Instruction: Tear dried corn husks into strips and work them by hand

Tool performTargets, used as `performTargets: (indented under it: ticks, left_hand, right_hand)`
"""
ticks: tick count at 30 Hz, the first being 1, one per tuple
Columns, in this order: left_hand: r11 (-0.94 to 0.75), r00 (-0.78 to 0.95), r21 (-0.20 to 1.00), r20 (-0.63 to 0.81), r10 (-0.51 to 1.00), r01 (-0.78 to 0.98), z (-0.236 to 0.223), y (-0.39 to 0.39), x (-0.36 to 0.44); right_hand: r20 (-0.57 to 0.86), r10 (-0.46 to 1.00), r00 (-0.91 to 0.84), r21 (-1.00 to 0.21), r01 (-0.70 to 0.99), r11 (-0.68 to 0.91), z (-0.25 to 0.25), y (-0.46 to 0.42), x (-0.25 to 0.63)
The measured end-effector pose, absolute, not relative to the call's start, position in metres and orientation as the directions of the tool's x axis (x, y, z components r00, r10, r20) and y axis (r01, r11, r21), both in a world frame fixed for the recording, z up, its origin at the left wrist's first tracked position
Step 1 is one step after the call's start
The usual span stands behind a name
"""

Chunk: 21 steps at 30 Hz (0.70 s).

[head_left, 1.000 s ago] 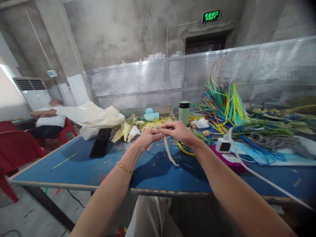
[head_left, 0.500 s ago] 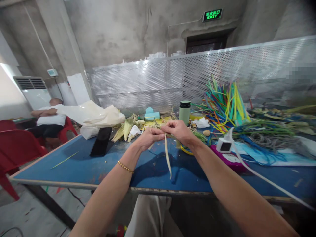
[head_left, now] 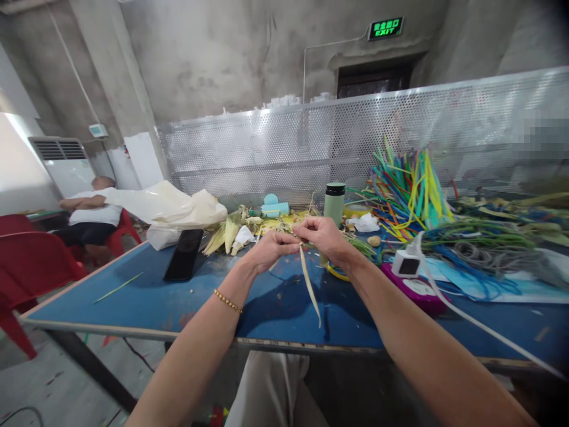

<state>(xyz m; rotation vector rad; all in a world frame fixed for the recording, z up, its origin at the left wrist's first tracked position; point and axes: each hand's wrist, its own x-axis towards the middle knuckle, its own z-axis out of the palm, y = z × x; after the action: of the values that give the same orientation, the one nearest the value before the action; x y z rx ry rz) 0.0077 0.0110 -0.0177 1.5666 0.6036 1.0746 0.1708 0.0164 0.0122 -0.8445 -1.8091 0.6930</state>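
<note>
A pale, narrow strip of dried husk (head_left: 310, 286) hangs from between my fingertips, its lower end loose above the blue table (head_left: 178, 305). My left hand (head_left: 272, 250) pinches it near the top. Close against those fingertips, my right hand (head_left: 320, 236) is closed on the strip's upper end, which the fingers mostly hide. Behind my hands lie dried husk leaves (head_left: 229, 234) and a crumpled white tissue (head_left: 242, 237). A green bottle with a black lid (head_left: 333, 204) stands just beyond my right hand.
On the left lie a black phone (head_left: 183, 255) and a white plastic bag (head_left: 178, 207). To the right are a purple power strip (head_left: 418, 290) with a white cable, colourful strands (head_left: 413, 190) and green cords (head_left: 471, 231). A seated person (head_left: 95, 210) is at far left.
The hanging end of the strip has swung to the right. Both hands keep their pinch at nearly the same spot, and the view has shifted slightly.
</note>
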Motion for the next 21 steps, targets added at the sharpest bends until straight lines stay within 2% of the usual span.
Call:
performTargets:
  ticks: [6, 11, 21]
  left_hand:
    - [-0.308, 0.419, 0.933, 0.359, 0.834, -0.187, -0.0122, 0.0059, 0.0075]
    - [-0.272, 0.413, 0.941, 0.334, 0.847, -0.203, -0.0117, 0.0053, 0.0082]
    - [-0.326, 0.428, 0.935, 0.353, 0.832, -0.138, -0.0152, 0.0083, 0.0088]
  right_hand:
    - [0.488, 0.796, -0.359, -0.821, 0.121, 0.558, 0.0130, 0.0159, 0.1754]
    - [0.469, 0.809, -0.355, -0.826, 0.148, 0.544, 0.0118, 0.0184, 0.1759]
    - [0.492, 0.801, -0.342, -0.783, 0.230, 0.579, 0.0067, 0.0237, 0.1720]
